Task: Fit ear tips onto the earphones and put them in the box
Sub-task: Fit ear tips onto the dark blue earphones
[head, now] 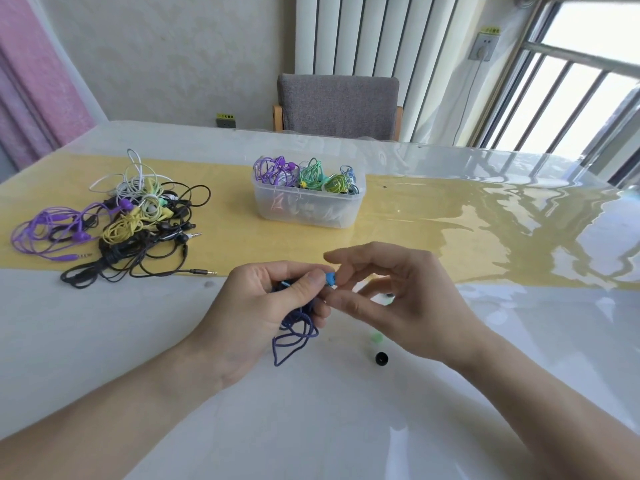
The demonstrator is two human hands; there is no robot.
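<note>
Blue earbud [330, 278] nozzle pointing right, between both hands' fingers [341, 301]

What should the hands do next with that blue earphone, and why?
Probably press the ear tip on. The left hand grips the dark blue coiled earphone cable, holding the bright blue earbud up, and the right hand pinches at it, so fitting looks unfinished.
</note>
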